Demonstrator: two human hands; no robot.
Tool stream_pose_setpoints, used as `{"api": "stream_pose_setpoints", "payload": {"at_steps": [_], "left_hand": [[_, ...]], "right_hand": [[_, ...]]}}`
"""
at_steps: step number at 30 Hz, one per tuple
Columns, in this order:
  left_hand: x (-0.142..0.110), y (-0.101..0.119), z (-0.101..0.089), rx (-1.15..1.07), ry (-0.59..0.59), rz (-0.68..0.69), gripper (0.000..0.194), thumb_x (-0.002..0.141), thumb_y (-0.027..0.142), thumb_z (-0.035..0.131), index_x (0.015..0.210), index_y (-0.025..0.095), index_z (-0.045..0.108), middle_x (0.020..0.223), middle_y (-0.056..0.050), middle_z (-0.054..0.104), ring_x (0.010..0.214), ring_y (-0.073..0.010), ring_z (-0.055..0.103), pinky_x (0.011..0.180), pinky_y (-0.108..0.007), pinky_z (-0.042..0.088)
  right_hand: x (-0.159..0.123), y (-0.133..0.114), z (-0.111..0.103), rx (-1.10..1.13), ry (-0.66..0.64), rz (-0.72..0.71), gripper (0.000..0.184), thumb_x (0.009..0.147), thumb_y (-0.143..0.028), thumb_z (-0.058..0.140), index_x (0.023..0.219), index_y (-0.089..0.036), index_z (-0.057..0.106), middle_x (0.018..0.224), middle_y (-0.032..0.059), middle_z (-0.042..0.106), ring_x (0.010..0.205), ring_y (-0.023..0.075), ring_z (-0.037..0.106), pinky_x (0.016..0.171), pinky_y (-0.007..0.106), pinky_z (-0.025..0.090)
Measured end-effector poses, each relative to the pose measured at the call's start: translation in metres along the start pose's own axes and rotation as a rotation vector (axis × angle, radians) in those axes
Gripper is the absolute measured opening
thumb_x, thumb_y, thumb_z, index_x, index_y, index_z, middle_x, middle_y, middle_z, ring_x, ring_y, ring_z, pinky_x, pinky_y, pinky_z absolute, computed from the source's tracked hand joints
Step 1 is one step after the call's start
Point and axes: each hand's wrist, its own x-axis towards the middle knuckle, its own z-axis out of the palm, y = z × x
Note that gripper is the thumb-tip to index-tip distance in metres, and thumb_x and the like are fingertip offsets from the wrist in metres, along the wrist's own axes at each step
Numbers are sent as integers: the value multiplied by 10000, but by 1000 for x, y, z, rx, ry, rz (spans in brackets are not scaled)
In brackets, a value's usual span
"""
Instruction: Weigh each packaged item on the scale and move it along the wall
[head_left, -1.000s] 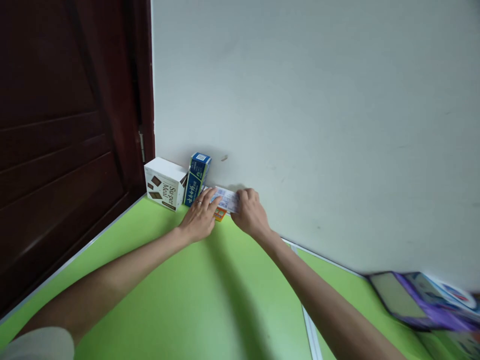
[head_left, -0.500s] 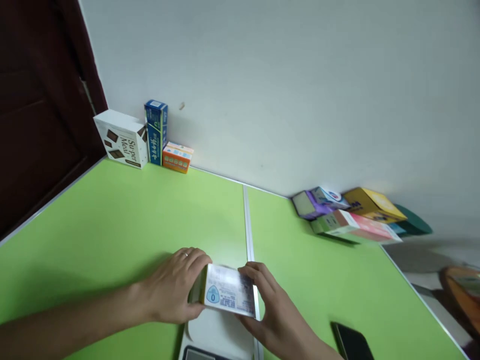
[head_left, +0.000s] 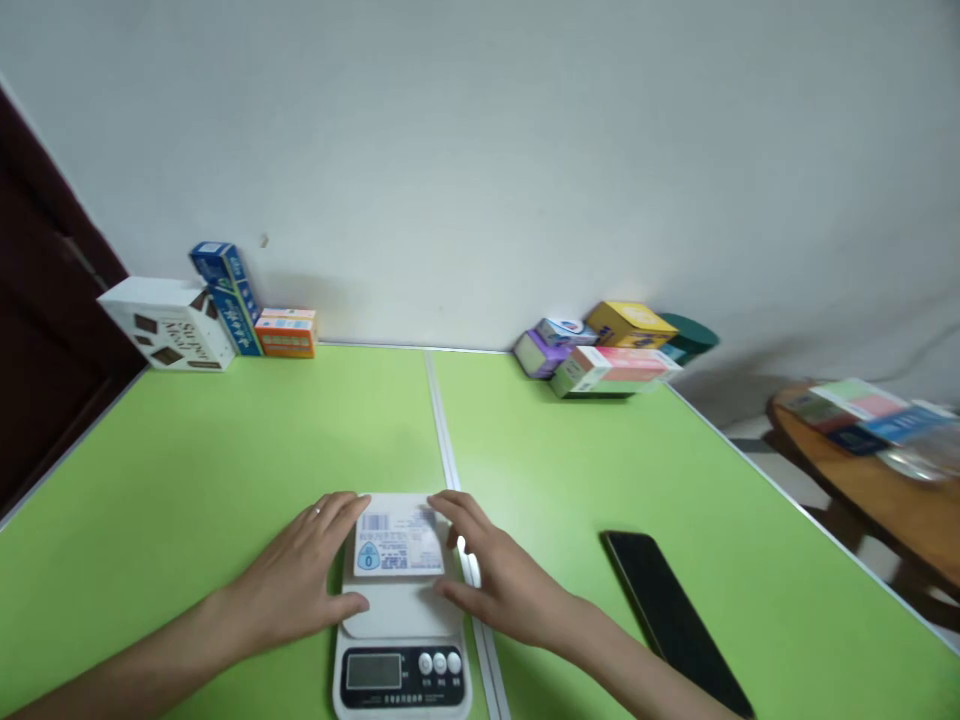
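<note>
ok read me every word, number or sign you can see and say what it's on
"Su-per Meal": white box
"0" in blue badge: flat box; its small print is unreadable
Blue box, orange box, yellow box, others: too small or blurred
Scale: button labels too small, no digits legible on display

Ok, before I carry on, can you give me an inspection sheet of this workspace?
Surface: green tabletop, pale seam strip beside the scale.
Things: flat white printed box on white digital scale; no reading legible.
Clutter: black phone right of the scale; white, blue and orange boxes by the wall at left; purple, yellow and pink-green boxes at right.
Hands: left hand and right hand open, either side of the box.
Cables: faint line on right wall, cannot tell.
Surroundings: grey wall, dark door, round brown table holding packs.
</note>
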Motion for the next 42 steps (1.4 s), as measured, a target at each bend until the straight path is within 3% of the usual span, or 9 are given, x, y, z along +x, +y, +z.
{"api": "stream_pose_setpoints", "payload": {"at_steps": [5, 10, 14, 18, 22, 27, 33, 37, 42], "left_hand": [[14, 2, -1, 9, 104, 142, 609, 786, 334, 599, 1357, 289, 392, 1354, -90, 509, 1247, -326, 470, 997, -550, 447], [43, 43, -31, -99, 149, 240, 479, 787, 344, 610, 1246, 289, 483, 1262, -73, 558, 1133, -281, 543, 952, -458, 477], [84, 86, -40, -392, 26, 185, 421, 821, 479, 557, 1160, 230, 544, 1148, -79, 597, 995, -231, 584, 824, -352, 505], [126, 124, -30, -445, -46, 151, 515, 766, 489, 628, 1178, 192, 542, 1029, -63, 624, 826, -186, 573, 686, -297, 475], [164, 154, -26, -577, -63, 26, 444, 772, 477, 630, 1081, 161, 592, 854, -30, 632, 726, -162, 564, 658, -303, 476], [239, 188, -48, -828, 127, -149, 252, 854, 370, 586, 856, 125, 646, 680, -46, 617, 538, -107, 515, 517, -251, 446], [366, 256, -73, -1069, 389, -169, 223, 831, 317, 629, 810, 96, 627, 724, -64, 649, 480, -61, 533, 455, -181, 403], [434, 284, -66, -1032, 511, -337, 282, 814, 342, 647, 946, 95, 607, 767, -53, 651, 496, -66, 553, 485, -181, 425], [471, 281, -46, -958, 429, -377, 170, 774, 231, 682, 885, 115, 624, 789, -64, 672, 617, -108, 619, 521, -183, 446]], "right_hand": [[6, 2, -5, 19, 23, -123, 685, 710, -169, 636, 1343, -160, 373, 1281, 134, 464, 934, 202, 555, 858, 392, 501], [-12, 20, -44, 284, 193, -183, 561, 713, -206, 653, 1242, -179, 468, 1142, 84, 515, 882, 161, 520, 790, 320, 467], [-21, 49, -66, 781, 282, 23, 358, 807, -457, 575, 1012, -164, 568, 856, 25, 567, 717, 123, 510, 665, 269, 421], [-18, 84, -69, 1151, 241, 249, 496, 832, -628, 432, 802, -152, 568, 611, -14, 529, 497, 88, 445, 509, 230, 353], [-16, 114, -88, 1316, 313, 287, 558, 890, -637, 281, 772, -162, 549, 560, -14, 537, 440, 86, 449, 477, 221, 344], [-13, 136, -121, 1391, 492, 209, 317, 875, -463, 467, 873, -157, 549, 633, -9, 596, 464, 79, 482, 484, 217, 351], [-7, 144, -105, 1212, 227, 147, 409, 750, -534, 606, 847, -136, 593, 665, -10, 597, 512, 80, 505, 533, 243, 386], [-8, 149, -104, 1237, 191, 115, 455, 715, -591, 620, 812, -148, 586, 660, -17, 578, 516, 75, 497, 542, 247, 381], [-14, 155, -118, 1237, 167, 105, 437, 713, -574, 639, 814, -153, 581, 684, -15, 572, 545, 72, 486, 564, 244, 377]]}}
